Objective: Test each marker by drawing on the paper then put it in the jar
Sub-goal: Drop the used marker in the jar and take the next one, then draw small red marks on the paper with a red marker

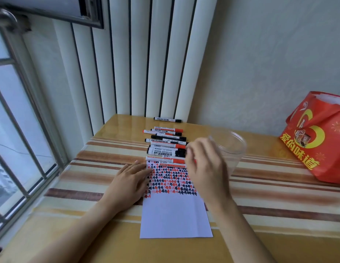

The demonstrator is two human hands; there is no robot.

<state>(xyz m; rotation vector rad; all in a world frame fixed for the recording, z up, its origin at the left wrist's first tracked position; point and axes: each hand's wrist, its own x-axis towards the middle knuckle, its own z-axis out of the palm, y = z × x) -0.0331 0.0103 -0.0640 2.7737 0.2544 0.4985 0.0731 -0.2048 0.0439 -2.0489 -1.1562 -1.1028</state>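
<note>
Right now the left hand (134, 180) lies flat, fingers straight, pressing the left edge of the paper (174, 215) at the frame's centre. The right hand (203, 168) hovers over the nearest markers (165, 151) with fingertips curled near a black cap — whether it already pinches one I cannot tell. The clear jar (233, 149) stands just right of that hand, apparently empty, on the striped tabletop (279, 196). To do this step well, I judge: take one marker cleanly from the row, keep the paper pinned, and draw on the blank lower half — the upper part is crowded with red and black marks.
</note>
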